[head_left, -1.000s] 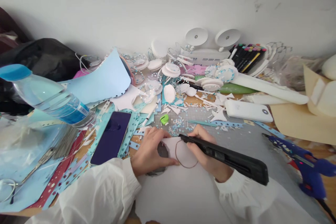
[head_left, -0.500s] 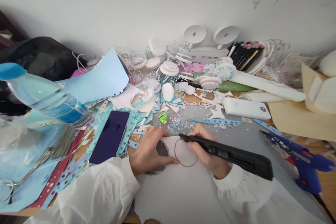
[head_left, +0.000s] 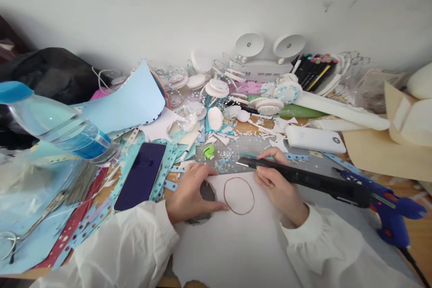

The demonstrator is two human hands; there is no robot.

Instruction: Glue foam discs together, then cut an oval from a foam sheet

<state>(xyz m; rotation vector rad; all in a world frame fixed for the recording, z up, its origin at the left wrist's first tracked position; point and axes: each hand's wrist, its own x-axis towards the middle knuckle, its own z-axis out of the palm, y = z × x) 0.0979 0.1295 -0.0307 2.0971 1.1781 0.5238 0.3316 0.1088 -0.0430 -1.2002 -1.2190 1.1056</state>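
Observation:
A white sheet (head_left: pixel 229 247) lies on the grey cutting mat (head_left: pixel 317 198), with a brown circle outline (head_left: pixel 239 213) drawn near its far edge. My left hand (head_left: pixel 193 193) rests on the sheet, thumb and fingers spread around a round cut-out hole through which grey shows. Its thumb tip is beside the circle's left side. In my right hand (head_left: pixel 281 189) is a black utility knife (head_left: pixel 313 181), gripped between thumb and fingers. The blade is out, pointing left, just beyond the sheet's far edge and apart from the circle.
A small green object (head_left: pixel 209 151) and paper scraps lie beyond the sheet. To the left are a phone (head_left: pixel 140 177), scissors (head_left: pixel 50 207) and a water bottle (head_left: pixel 64 126). A blue glue gun (head_left: pixel 388 207) and white power bank (head_left: pixel 315 139) lie right. White discs crowd the back.
My right hand has lifted the knife off the circle's top edge and moved it up and to the right. The left hand and sheet stay put.

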